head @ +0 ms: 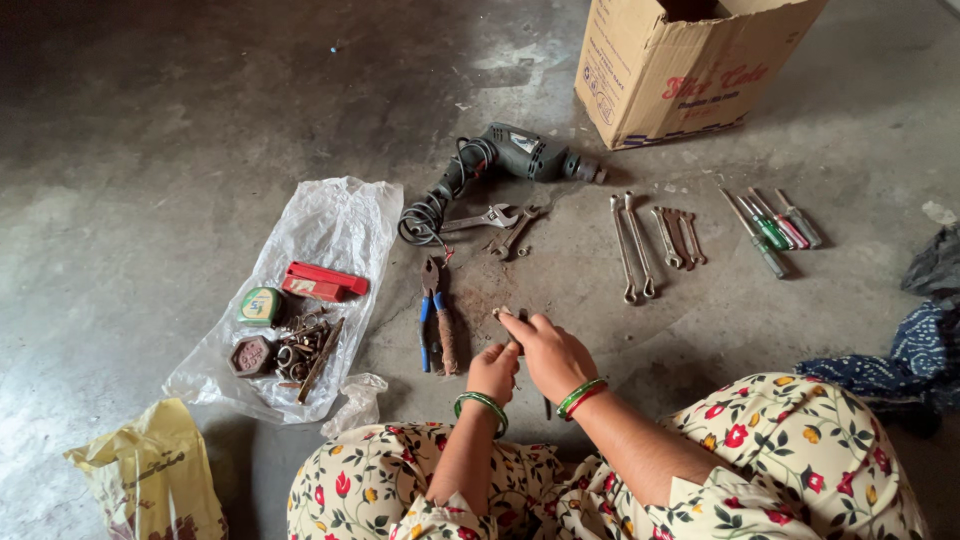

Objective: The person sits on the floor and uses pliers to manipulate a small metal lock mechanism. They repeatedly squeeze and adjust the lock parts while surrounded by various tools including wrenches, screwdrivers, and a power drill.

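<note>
I sit on a grey concrete floor in a flowered dress, with green and red bangles on both wrists. My left hand and my right hand meet in front of my knees, both closed around a small rusty metal tool whose tip pokes out above the fingers. Its lower end shows as a dark shaft below the hands. Just left of my hands lie blue-handled pliers and a rusty-handled tool.
An electric drill with a coiled cord lies ahead, with an adjustable wrench, several spanners and several screwdrivers beside it. A cardboard box stands behind. A plastic sheet at left holds small hardware. A yellow bag and blue cloth flank me.
</note>
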